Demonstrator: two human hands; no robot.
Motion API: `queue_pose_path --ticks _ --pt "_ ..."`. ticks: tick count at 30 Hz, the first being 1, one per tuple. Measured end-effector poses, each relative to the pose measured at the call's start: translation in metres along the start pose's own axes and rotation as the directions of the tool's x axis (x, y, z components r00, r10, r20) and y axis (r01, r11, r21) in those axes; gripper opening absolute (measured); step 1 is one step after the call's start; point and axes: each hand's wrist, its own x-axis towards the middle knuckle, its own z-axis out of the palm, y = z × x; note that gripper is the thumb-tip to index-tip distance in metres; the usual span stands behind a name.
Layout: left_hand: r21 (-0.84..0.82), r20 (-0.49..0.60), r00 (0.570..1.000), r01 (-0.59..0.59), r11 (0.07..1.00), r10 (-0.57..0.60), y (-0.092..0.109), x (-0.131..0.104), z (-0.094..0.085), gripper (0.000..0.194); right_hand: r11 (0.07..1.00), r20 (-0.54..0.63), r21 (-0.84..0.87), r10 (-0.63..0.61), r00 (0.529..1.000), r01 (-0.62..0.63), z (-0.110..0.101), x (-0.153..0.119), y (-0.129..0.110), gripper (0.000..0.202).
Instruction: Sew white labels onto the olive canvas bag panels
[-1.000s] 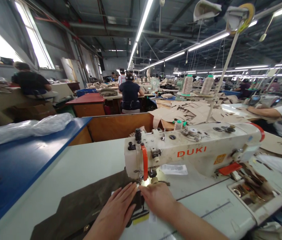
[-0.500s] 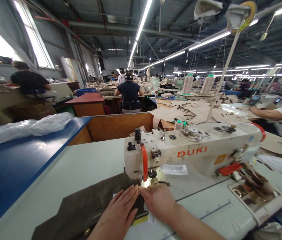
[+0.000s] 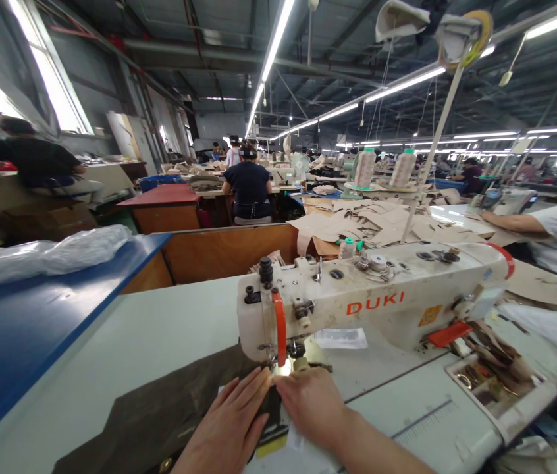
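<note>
Fabric: dark piece (image 3: 170, 411) under the sewing machine (image 3: 372, 299) needle
Left hand (image 3: 229, 428): flat — fingers spread, pressing
Right hand (image 3: 313, 405): flat — pressing beside it

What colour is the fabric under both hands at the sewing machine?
Dark olive-brown fabric, clearest in the head view.

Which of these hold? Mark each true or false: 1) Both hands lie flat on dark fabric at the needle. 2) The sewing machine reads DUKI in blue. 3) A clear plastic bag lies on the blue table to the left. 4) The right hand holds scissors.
1) True: the left hand and right hand press flat on the dark fabric by the needle.
2) False: the sewing machine reads DUKI in orange-red.
3) True: the plastic bag lies on the blue table.
4) False: the right hand is open and flat, holding no tool.
</note>
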Motion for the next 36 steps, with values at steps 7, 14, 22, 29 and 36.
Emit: queue_pose_path --ticks 7,14,22,29,36 --pt "-0.034 -0.013 1.0 0.007 0.999 -0.007 -0.002 -0.001 0.004 0.043 1.0 -0.007 -0.008 -0.004 1.0 0.004 0.0 -0.002 -0.001 0.016" --pt "0.025 -0.048 0.998 -0.04 0.999 0.042 -0.001 0.0 0.001 0.046 0.999 0.0 -0.029 -0.036 0.999 0.036 0.002 -0.006 -0.002 0.012" --pt "0.011 -0.02 1.0 -0.018 1.0 0.019 -0.002 0.0 0.003 0.043 0.999 0.011 -0.018 -0.032 0.999 0.032 0.002 -0.004 -0.001 0.012" --pt "-0.025 0.057 0.996 0.072 0.997 -0.071 -0.008 0.012 0.001 0.041 1.0 0.003 -0.013 -0.019 1.0 0.019 -0.005 -0.002 -0.002 0.014" --pt "-0.053 0.037 0.996 0.086 0.995 -0.084 -0.015 0.017 0.005 0.038 1.0 -0.02 -0.024 -0.012 1.0 0.012 -0.002 -0.002 -0.001 0.011"
